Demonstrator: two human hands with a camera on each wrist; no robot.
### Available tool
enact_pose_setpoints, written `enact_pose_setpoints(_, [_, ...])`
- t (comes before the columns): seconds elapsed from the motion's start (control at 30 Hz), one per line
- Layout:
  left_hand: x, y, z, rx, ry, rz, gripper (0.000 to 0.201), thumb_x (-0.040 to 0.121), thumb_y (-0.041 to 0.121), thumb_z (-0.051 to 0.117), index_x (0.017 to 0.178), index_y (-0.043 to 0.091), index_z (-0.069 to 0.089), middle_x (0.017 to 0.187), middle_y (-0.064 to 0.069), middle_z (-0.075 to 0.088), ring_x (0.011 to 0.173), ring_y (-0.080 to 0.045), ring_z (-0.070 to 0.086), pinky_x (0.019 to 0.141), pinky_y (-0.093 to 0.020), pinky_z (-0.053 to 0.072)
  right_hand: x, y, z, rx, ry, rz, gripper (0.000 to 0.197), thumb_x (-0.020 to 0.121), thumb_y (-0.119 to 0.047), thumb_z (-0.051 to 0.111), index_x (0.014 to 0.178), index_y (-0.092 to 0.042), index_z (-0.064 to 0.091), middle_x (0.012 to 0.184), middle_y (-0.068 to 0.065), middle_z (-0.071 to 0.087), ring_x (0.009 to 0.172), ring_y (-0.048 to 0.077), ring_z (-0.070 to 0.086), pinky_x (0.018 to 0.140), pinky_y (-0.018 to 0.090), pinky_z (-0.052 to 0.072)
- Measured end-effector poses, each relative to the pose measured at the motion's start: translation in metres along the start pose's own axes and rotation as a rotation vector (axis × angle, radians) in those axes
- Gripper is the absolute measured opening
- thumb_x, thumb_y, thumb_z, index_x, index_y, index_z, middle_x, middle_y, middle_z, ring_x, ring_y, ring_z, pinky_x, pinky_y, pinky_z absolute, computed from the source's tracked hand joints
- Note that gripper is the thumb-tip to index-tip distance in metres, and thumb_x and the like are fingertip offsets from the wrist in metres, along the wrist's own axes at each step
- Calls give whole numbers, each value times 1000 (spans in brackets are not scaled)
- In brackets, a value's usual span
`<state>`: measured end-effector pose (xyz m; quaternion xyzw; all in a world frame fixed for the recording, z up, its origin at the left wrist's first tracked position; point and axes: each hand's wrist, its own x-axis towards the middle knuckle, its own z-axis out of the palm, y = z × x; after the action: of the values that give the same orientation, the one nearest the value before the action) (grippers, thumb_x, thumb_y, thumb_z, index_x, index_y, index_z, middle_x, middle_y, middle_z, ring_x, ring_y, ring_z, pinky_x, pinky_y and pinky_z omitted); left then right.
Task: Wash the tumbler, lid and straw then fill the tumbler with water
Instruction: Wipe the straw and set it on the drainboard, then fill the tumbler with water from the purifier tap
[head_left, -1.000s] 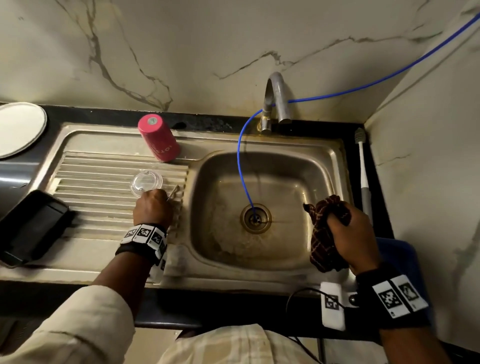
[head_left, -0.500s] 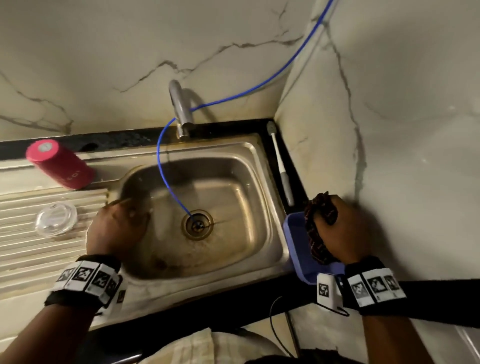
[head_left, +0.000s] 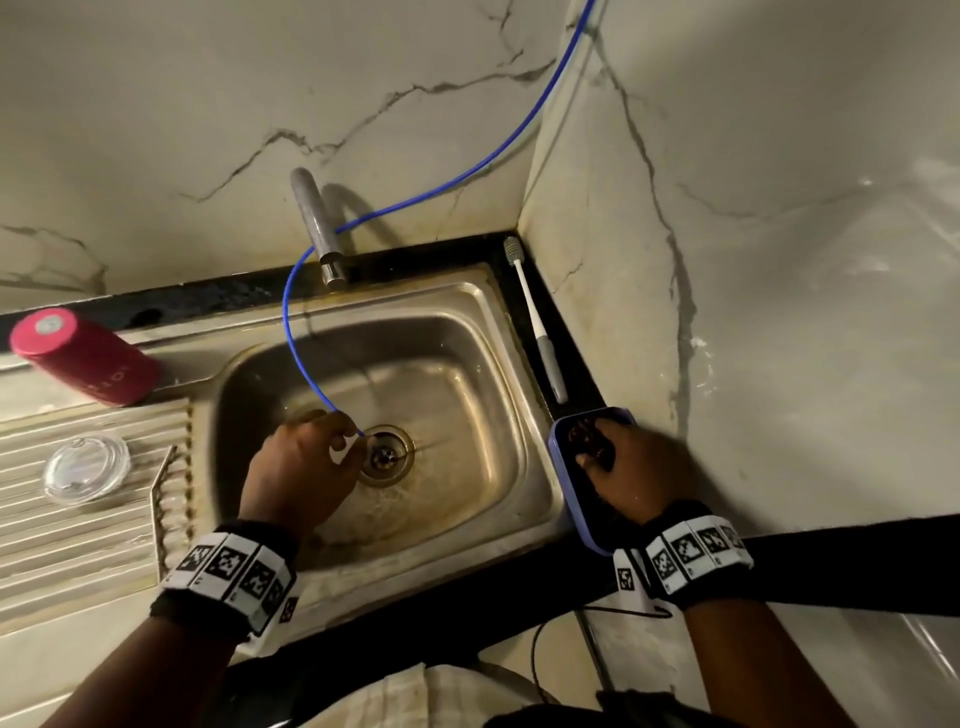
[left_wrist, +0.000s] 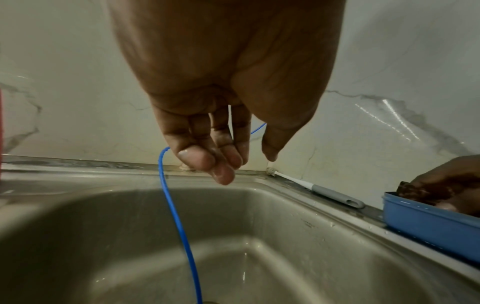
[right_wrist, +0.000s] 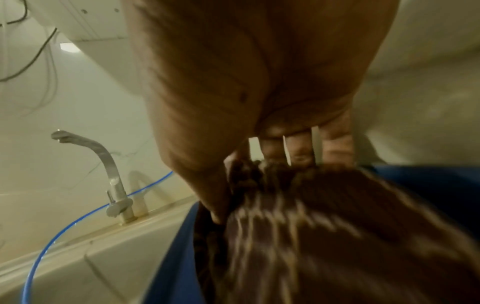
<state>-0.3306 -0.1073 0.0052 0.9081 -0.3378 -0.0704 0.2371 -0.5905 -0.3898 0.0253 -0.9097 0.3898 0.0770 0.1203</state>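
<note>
Two hands, neither on task items. My right hand (head_left: 631, 467) grips a dark checked cloth (head_left: 589, 444), pressing it into the blue tub (head_left: 566, 499) at 3 o'clock of the sink basin (head_left: 467, 364); I judge I'm parking the cloth or loading it with soap, tub contents not visible. Right wrist view is motion-blurred, but the fingers (right_wrist: 298, 148) are curled into the fabric.

My left hand (head_left: 298, 467) hangs over the basin near the drain (head_left: 387, 454), fingers loosely curled, holding nothing. The blue hose (head_left: 301, 364) passes right beside the fingertips (left_wrist: 223, 174); touching or not, I cannot tell.

Task items sit at 9 o'clock on the drainboard (head_left: 78, 545): red tumbler (head_left: 85, 358) inverted at the back, likely draining; clear lid (head_left: 85, 467) flat on the ribs; metal straw (head_left: 162, 470) lying along the drainboard's edge next to the basin. Bottle brush (head_left: 535, 322) lies along the counter at 1 o'clock, tap (head_left: 317, 228) at 12.

Versus 0.5 s ago: right hand has dropped the cloth from above the tub down into it; left hand has moved from the basin's 9 o'clock rim to the centre. One second ago left was at the lid and straw; it has let them go.
</note>
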Motion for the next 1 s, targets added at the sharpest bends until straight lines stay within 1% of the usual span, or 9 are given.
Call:
enact_pose_setpoints(0.2, [14,-15,-24,-45,106,47,20,88,43,79,91,24,74,81,5,70,72,-30,70,64,-40,57,11,-13,-31,55,88,-59,50,92,-51,69,135,-26,65,117,2,73,105,26,69,91,41,55])
enact_pose_setpoints(0.3, [28,-34,-47,-91,163,77,25,91,44,72,85,20,72,74,-2,72,69,-29,72,63,-37,54,17,-45,-40,240,177,-174,35,93,-41,72,124,-25,70,104,-4,71,92,19,70,80,40,59])
enact_pose_setpoints(0.4, [43,-66,-68,-119,206,43,33,87,52,67,90,20,73,82,-4,73,70,-29,71,68,-41,58,30,-87,-35,338,134,-321,30,91,-39,73,117,-25,72,97,-8,70,81,12,68,75,38,60])
enact_pose_setpoints(0.57, [67,-123,-108,16,424,-44,32,86,36,78,106,11,74,110,-20,65,101,-44,63,95,-53,52,57,-159,-21,361,64,-521,27,90,-45,68,112,-29,73,90,-18,65,72,0,61,67,27,54])
enact_pose_setpoints(0.67, [83,-150,-130,151,498,-150,43,82,41,81,111,11,69,118,-22,58,110,-44,53,96,-53,46,71,-193,-17,348,33,-610,21,93,-39,70,111,-28,72,86,-19,59,69,-7,54,66,18,46])
enact_pose_setpoints(0.77, [99,-165,-144,163,420,-346,72,75,58,78,131,17,59,137,-22,48,125,-46,43,95,-59,47,86,-214,-11,374,16,-654,18,92,-34,73,108,-27,74,84,-17,61,67,-9,54,65,14,47])
enact_pose_setpoints(0.83, [107,-183,-148,161,324,-458,81,75,50,86,143,22,52,147,-19,42,134,-44,38,98,-61,46,98,-228,-1,391,-6,-702,18,91,-34,75,108,-27,74,84,-16,62,67,-5,57,65,22,55])
enact_pose_setpoints(0.9, [113,-193,-144,154,258,-469,85,74,39,89,150,25,51,152,-16,45,135,-45,41,106,-58,44,101,-229,5,401,-2,-724,19,90,-36,74,107,-28,74,84,-16,64,68,-1,59,65,31,58])
enact_pose_setpoints(1.0, [118,-213,-140,90,202,-509,80,76,28,87,150,28,55,145,-18,55,129,-43,53,108,-49,45,108,-237,15,399,-13,-755,30,89,-50,62,107,-29,73,86,-16,65,69,1,62,65,32,59])
